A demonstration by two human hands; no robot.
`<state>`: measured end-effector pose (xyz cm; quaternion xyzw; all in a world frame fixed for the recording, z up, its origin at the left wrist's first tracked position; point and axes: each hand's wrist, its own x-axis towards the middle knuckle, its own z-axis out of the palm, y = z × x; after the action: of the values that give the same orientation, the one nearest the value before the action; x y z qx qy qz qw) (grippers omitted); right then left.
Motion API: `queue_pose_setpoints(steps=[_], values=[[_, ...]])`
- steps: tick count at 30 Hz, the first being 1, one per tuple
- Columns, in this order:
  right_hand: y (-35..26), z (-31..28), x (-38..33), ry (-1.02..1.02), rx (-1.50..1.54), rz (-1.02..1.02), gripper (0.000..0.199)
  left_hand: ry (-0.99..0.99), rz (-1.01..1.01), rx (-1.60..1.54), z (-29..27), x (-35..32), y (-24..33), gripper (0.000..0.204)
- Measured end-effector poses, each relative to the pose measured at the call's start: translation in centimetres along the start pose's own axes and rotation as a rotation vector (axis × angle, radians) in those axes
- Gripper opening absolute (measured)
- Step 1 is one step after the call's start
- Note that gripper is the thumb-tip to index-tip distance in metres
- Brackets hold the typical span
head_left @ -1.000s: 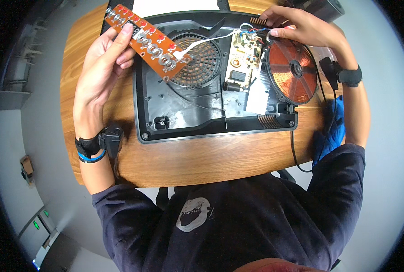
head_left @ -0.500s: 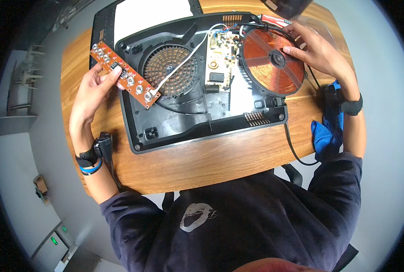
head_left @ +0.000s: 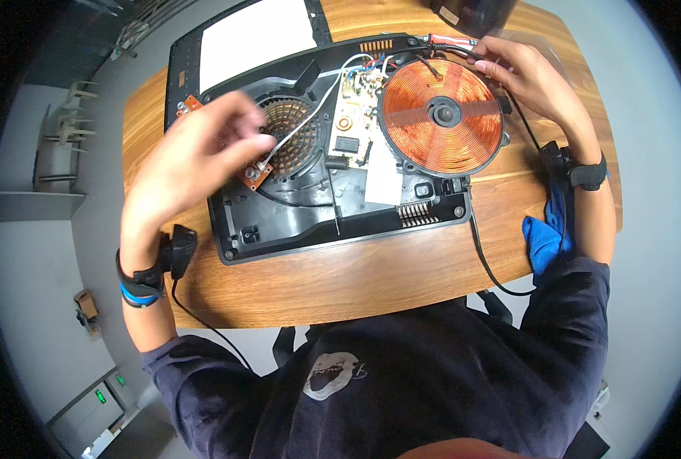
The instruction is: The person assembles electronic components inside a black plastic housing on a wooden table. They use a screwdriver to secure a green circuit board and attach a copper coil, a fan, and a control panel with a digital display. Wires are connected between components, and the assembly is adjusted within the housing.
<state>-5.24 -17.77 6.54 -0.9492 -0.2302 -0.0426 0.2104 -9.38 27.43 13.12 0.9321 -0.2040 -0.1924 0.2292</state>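
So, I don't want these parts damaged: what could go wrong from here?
The white cable runs from the orange board toward the cream board, so moving the orange board could strain it. The copper coil overhangs the right edge of the black housing near the right hand, so a bump might shift it.
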Motion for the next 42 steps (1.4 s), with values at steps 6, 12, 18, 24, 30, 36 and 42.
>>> queue_pose_setpoints(steps=[6,12,18,24,30,36,42], values=[[1.0,-0.1,0.5,0.142,-0.082,-0.119,0.021,0.050,0.554,0.217,5.8,6.2,8.3,0.067],[1.0,-0.4,1.8,0.212,-0.116,-0.088,0.023,0.023,0.472,0.208,9.0,11.3,10.9,0.109],[1.0,1.5,1.1,0.064,-0.018,-0.113,0.030,-0.021,0.456,0.296,10.5,11.6,12.2,0.140],[1.4,1.6,2.4,0.002,-0.052,-0.132,0.027,-0.099,0.327,0.310,11.7,10.5,13.7,0.154],[-2.0,0.0,2.6,-0.056,0.066,0.144,0.024,-0.041,0.400,0.258,11.4,10.0,13.1,0.147],[-0.4,1.3,2.1,0.092,-0.059,-0.051,0.032,0.139,0.538,0.202,10.7,8.4,10.9,0.141],[-1.4,1.1,1.5,0.101,-0.059,-0.136,0.044,0.287,0.556,-0.280,8.0,7.2,7.7,0.134]])
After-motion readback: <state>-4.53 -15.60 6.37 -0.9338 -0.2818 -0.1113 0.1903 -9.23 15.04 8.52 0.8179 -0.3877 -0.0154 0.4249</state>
